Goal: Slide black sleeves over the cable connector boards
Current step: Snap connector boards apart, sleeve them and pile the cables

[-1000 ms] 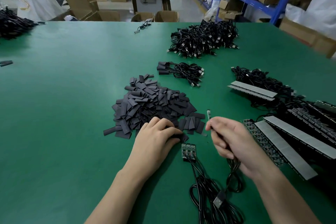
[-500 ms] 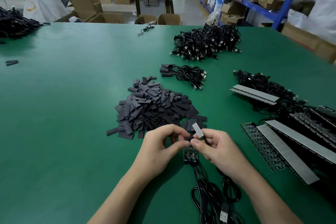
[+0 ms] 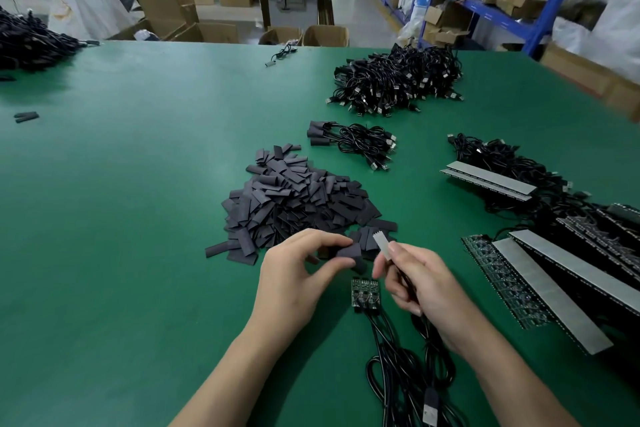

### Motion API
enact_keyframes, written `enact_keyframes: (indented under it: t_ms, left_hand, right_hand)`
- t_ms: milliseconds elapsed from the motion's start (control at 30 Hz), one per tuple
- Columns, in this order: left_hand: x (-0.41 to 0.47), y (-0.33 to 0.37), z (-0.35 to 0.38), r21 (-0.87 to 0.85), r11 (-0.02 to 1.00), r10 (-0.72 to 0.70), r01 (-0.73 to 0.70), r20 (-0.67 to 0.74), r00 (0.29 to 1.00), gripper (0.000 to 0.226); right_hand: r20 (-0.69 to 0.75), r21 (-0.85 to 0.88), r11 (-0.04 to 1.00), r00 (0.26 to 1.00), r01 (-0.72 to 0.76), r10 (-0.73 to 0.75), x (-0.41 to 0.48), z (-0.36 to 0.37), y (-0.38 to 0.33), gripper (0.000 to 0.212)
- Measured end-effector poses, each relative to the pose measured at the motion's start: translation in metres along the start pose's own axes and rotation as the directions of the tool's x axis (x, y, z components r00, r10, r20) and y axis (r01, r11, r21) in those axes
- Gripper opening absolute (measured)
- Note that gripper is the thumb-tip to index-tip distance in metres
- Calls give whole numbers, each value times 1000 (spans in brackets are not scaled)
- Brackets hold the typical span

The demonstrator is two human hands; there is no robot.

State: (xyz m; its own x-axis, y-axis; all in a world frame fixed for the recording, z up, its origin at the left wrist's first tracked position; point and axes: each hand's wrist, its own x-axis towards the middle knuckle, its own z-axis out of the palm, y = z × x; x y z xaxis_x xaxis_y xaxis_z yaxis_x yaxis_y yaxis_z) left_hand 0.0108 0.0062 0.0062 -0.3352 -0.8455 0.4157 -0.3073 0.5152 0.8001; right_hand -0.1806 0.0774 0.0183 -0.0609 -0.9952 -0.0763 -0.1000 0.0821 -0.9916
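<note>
Left hand [image 3: 294, 274]: we pinch one sleeve [image 3: 349, 253] between thumb and fingers [image 3: 320, 240], just clear of the near edge of the pile [image 3: 294, 204].
Right hand [image 3: 422, 284]: our fingers curl round a cable and hold its board [image 3: 382, 246] up, pale face showing, tip tilted toward the sleeve.
Sleeve and board: near each other but apart; the board is not yet inside.
Change: a second ago our left hand lay flat on the pile, feeling for a sleeve, and the right held the board off to the side. Now the sleeve is lifted and the hands have closed in.
Meaning: we judge the picking done and the threading about to start; the sleeve's mouth looks flattened, so it may need squeezing open first.
Waiting: bare boards [image 3: 365, 293] lie on the surface [image 3: 138, 218] just below our hands, their cables [image 3: 398, 367] trailing toward us.
Done: a small sleeved bundle [image 3: 349, 140] rests beyond the pile.
</note>
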Motion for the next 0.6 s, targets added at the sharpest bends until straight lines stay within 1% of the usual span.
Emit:
enact_keyframes:
  t_ms: [100, 200, 367, 600]
  left_hand:
    - [1, -1, -1, -68, 997, -44, 43, -11, 999, 23]
    - [1, -1, -3, -106, 993, -57, 57, 4, 998, 25]
    - [2, 0, -4, -130, 989, -70, 77, 55, 996, 25]
    - [2, -4, -4, -122, 991, -35, 47, 95, 995, 21]
  right_hand:
    - [83, -4, 1000, 996, -17, 17, -2, -3, -2, 43]
    - [143, 8, 999, 989, -41, 40, -3, -3, -5, 42]
    - [176, 9, 998, 983, -56, 54, -2, -2, -7, 40]
    - [196, -27, 998, 979, -53, 58, -2, -4, -4, 40]
